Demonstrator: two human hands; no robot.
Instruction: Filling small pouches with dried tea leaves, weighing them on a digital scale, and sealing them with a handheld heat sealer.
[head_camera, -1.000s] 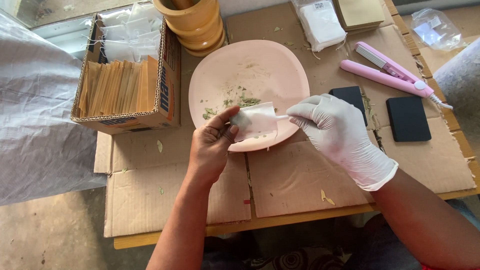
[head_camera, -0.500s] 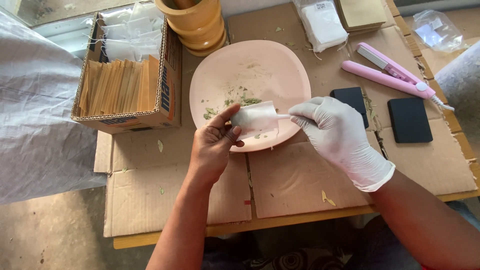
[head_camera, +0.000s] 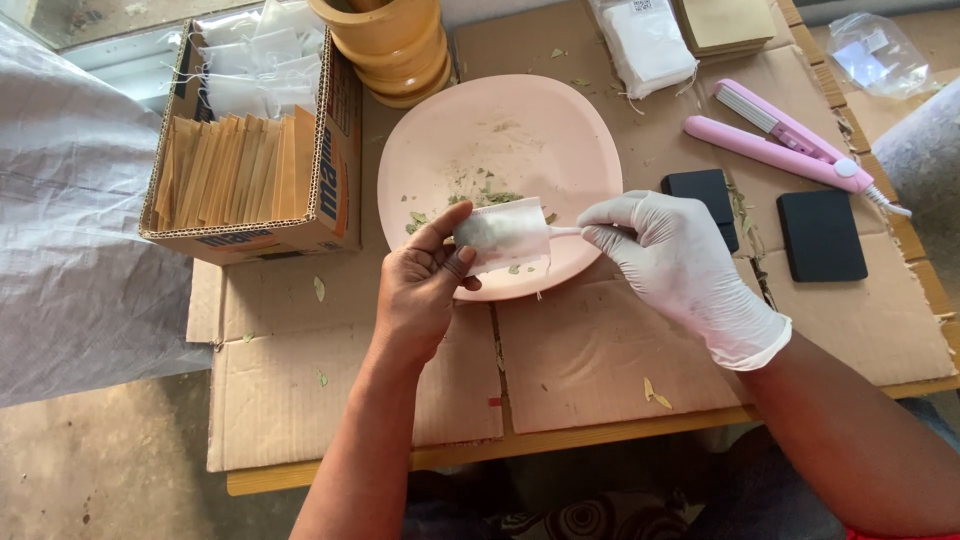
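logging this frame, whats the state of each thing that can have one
small white pouch: held over the plate, pinched at both ends
left hand: bare, gripping pouch
right hand: gloved, pinching pouch tip
pink plate: nearly empty, leaf bits left
cardboard box: open, holding sachets
pink crimper: lying open

Home packing bench: cardboard-covered table (head_camera: 600, 350), boxed sachets (head_camera: 235, 170).

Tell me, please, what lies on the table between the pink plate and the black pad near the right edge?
In the head view, a second black pad lies between the pink plate and the outer black pad, on the cardboard-covered table.
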